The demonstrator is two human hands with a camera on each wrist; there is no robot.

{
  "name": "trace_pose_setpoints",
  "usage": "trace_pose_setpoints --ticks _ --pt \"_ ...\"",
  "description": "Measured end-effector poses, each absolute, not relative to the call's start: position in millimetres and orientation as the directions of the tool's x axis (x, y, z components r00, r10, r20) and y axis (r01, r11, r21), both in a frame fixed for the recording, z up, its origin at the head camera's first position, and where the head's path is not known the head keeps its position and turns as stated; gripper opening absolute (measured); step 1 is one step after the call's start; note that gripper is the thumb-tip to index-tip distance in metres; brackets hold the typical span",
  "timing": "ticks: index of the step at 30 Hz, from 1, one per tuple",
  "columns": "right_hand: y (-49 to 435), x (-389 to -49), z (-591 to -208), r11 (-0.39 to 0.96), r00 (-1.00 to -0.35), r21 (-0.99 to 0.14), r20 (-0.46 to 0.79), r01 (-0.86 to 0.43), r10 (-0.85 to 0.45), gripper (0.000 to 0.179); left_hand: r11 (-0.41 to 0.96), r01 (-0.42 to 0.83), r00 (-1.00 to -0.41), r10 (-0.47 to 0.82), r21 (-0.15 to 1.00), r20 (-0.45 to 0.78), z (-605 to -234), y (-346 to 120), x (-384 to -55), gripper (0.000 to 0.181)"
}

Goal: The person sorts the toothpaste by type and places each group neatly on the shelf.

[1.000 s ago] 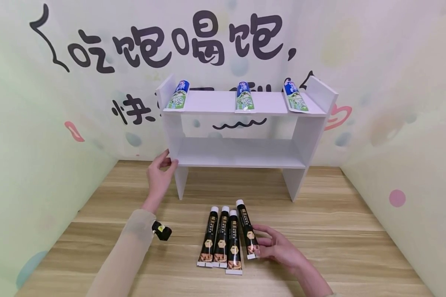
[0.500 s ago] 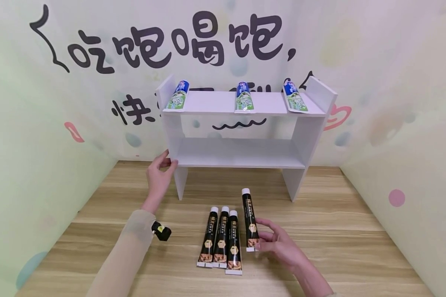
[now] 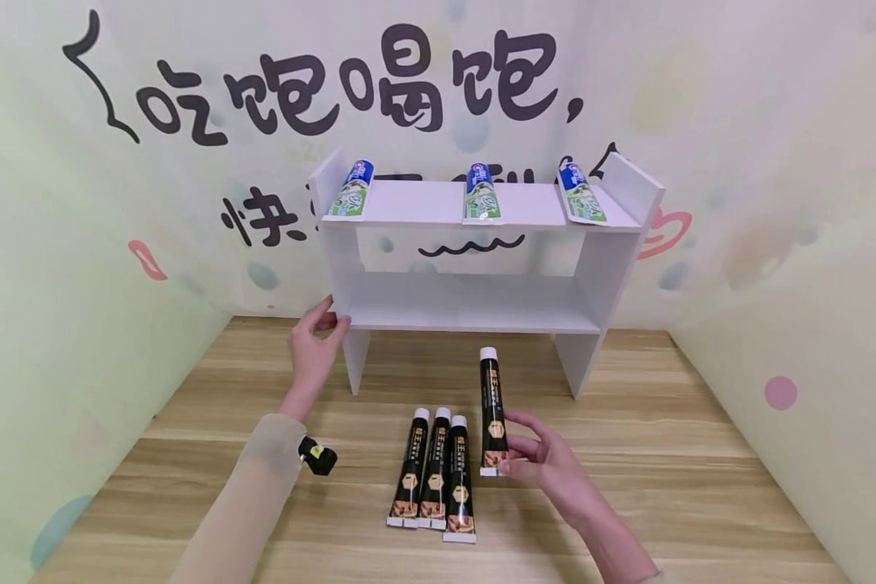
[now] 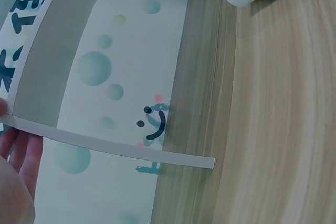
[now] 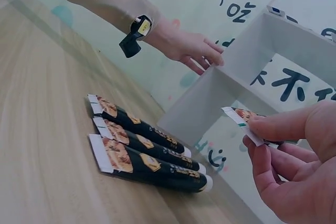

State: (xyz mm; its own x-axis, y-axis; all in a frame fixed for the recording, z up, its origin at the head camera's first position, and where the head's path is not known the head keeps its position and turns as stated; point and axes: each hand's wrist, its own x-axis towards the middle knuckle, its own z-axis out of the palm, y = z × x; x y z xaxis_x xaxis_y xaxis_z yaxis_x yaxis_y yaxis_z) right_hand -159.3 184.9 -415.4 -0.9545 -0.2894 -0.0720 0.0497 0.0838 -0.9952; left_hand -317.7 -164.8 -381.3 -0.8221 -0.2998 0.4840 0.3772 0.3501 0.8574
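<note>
A black toothpaste tube (image 3: 493, 414) with a white cap is pinched near its crimped end by my right hand (image 3: 547, 466). It points cap-first toward the white shelf (image 3: 474, 328), raised off the table in the right wrist view. My left hand (image 3: 315, 337) holds the shelf's left side panel at the middle board, thumb on one face and fingers on the other in the left wrist view (image 4: 21, 156). Three more black toothpaste tubes (image 3: 434, 470) lie side by side on the table, left of the held one.
On the shelf's top board lie three blue-and-green toothpaste tubes (image 3: 482, 195), one left, one middle, one right. The shelf stands on a wood-grain table (image 3: 701, 454) before a wall (image 3: 701, 97) with black lettering. Side walls close in left and right.
My right hand has lifted the black toothpaste tube away from the other three and carried it forward toward the shelf, turning it straighter. My left hand stays on the side panel.
</note>
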Motion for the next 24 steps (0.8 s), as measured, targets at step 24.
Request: trace_pose_setpoints --ticks 24 --pt "153.9 -202.0 -361.0 0.118 -0.966 -0.99 0.039 -0.071 -0.256 0.074 0.33 0.385 -0.821 -0.305 0.862 0.483 -382.0 -164.4 -319.3 0.045"
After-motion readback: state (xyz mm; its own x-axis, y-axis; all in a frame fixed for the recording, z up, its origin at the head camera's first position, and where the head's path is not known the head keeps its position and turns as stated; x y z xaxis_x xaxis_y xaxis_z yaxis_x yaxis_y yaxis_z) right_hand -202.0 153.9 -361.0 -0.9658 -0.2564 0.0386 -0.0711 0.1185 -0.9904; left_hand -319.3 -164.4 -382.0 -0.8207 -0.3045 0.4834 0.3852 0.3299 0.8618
